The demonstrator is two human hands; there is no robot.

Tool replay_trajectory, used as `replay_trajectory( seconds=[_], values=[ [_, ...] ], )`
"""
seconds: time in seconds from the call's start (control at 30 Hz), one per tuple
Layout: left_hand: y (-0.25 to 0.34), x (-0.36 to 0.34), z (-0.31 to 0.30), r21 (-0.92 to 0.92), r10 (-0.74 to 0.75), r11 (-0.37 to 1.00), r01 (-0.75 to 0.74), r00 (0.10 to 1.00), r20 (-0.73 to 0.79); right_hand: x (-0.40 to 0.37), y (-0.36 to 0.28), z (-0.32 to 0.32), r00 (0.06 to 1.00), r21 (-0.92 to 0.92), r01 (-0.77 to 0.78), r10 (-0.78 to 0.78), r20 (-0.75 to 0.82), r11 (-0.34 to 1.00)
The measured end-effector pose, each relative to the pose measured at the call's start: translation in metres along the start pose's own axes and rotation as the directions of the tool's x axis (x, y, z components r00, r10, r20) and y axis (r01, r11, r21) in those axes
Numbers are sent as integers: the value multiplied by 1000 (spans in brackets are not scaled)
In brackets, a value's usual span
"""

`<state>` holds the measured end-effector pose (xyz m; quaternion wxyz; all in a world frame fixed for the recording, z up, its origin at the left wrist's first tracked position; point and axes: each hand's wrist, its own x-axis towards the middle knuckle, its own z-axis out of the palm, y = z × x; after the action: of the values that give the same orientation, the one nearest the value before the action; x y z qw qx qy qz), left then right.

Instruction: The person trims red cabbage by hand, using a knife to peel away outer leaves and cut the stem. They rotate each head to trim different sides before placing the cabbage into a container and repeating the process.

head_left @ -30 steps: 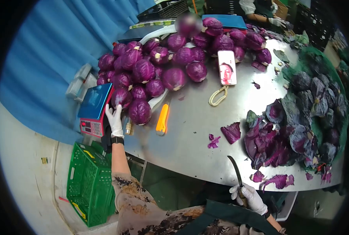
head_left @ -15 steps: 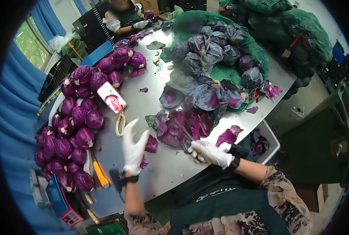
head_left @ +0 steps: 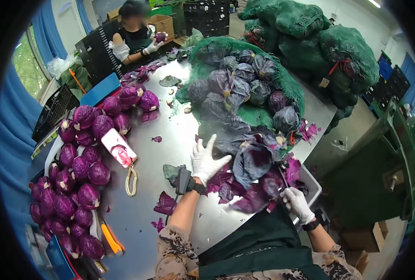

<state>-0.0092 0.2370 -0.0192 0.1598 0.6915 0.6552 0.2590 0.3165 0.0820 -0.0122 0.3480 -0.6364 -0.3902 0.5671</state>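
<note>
In a white glove, my left hand point(head_left: 208, 161) has its fingers spread over the metal table point(head_left: 147, 165), holding nothing, beside loose purple cabbage leaves. My right hand point(head_left: 298, 205), also gloved, is closed round a knife point(head_left: 282, 173) at the table's front edge; its handle is mostly hidden. Between the hands lie dark outer cabbage leaves point(head_left: 253, 161) and a smeared purple heap point(head_left: 256, 198), blurred by motion. Past the leaves, several untrimmed red cabbages point(head_left: 238, 86) rest on an opened green net bag point(head_left: 292, 93).
Trimmed red cabbages point(head_left: 79, 165) are piled at the left, with a phone point(head_left: 119, 148) and an orange-handled cutter point(head_left: 111, 239) alongside. A white bin point(head_left: 314, 186) stands under the right edge. Full net sacks point(head_left: 347, 51) are behind. Across the table, a co-worker point(head_left: 135, 39) holds a cabbage.
My left hand has moved right and forward to the leaves. My right hand has gone right with the knife, and purple leaves have shifted toward the bin side. The view has shifted too.
</note>
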Motion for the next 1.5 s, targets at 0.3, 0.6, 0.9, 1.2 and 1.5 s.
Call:
replay_trajectory(
  seconds=[0.3, 0.6, 0.9, 1.2, 1.5],
  values=[
    [69, -54, 30, -141, 397, 915, -378, 905, 152, -15, -82, 5, 931, -21, 321, -320, -178, 947],
    [35, -103, -77, -358, 326, 913, -197, 879, 347, 110, -116, 59, 968, -144, 114, -77, 241, 983],
    [-30, -169, -82, 273, 16, 959, -71, 980, 198, 78, -57, 0, 988, -55, -5, 13, 156, 998],
    [80, -124, 43, -35, 490, 869, -494, 850, 193, -19, 24, -69, 973, -86, -55, 34, -230, 995],
    [195, -123, 99, -665, 791, 594, -452, 477, 382, -62, 17, -122, 741, -189, 256, -318, -592, 948]
  ],
)
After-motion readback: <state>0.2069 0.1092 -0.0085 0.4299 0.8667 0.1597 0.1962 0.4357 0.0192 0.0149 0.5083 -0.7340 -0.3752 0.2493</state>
